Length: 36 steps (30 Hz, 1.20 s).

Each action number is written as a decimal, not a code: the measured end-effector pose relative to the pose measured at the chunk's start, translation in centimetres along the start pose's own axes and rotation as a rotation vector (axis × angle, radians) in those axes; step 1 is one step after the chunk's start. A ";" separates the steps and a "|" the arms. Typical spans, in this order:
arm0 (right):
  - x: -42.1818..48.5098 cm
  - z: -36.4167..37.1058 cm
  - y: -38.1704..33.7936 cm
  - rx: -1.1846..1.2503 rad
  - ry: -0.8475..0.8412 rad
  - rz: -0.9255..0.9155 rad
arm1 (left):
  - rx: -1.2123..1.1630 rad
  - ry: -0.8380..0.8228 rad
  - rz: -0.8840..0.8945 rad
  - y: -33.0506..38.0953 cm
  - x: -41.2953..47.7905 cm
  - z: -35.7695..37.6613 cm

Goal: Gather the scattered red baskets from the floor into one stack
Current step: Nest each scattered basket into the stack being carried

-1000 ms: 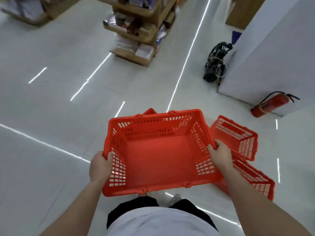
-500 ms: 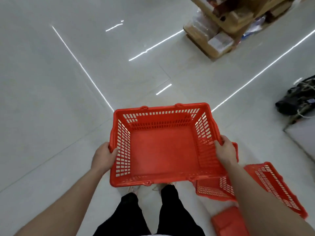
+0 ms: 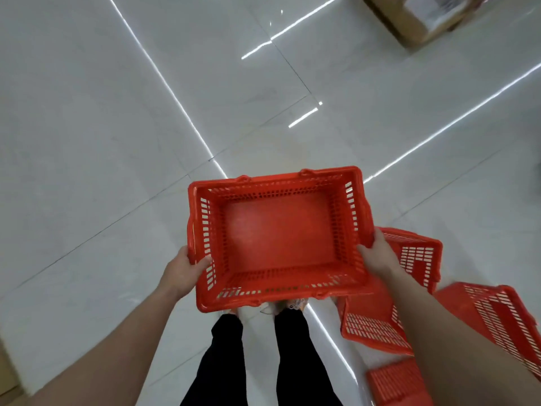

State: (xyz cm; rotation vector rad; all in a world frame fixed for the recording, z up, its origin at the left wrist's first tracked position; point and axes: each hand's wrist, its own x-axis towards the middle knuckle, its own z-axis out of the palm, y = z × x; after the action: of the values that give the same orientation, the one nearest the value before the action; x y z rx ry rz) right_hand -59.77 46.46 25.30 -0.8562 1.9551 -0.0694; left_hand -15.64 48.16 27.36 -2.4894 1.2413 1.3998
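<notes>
I hold an empty red basket [image 3: 278,235] level above the floor, open side up, in front of my legs. My left hand [image 3: 184,272] grips its left rim and my right hand [image 3: 377,253] grips its right rim. Low on the right, three more red baskets lie tipped on the floor: one [image 3: 409,276] just under my right forearm, another [image 3: 497,317] further right, and a third [image 3: 395,382] at the bottom edge, partly hidden by my arm.
Glossy white floor tiles [image 3: 117,127] with bright light streaks spread to the left and ahead. A wooden display base [image 3: 421,22] with packaged goods stands at the top right. My black trouser legs [image 3: 263,361] are below the basket.
My view has turned left and tilted down; the display, the fire extinguisher and the white wall slid out to the right. The held basket stays in both hands, and the floor baskets now lie nearer my right side.
</notes>
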 end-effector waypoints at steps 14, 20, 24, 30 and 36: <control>-15.2 -5.7 1.1 -0.153 0.197 0.074 | 0.685 -0.147 0.514 12.8 -10.2 2.4; -26.6 -5.0 11.0 0.087 0.325 0.348 | 0.913 -0.251 0.867 18.8 -16.0 6.8; -31.7 -2.1 18.6 0.258 0.320 0.539 | 1.085 -0.282 1.042 22.2 -19.2 10.9; -32.6 1.2 28.1 0.559 0.338 0.769 | 1.241 -0.304 1.169 27.7 -22.1 20.2; -26.3 2.4 35.1 0.725 0.371 0.774 | 1.348 -0.289 1.200 32.8 -20.7 31.8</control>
State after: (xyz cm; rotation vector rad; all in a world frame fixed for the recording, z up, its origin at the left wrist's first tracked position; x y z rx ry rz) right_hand -69.07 89.07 30.33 0.4248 2.2352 -0.4683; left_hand -65.26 50.83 34.58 -0.5774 2.4517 0.3977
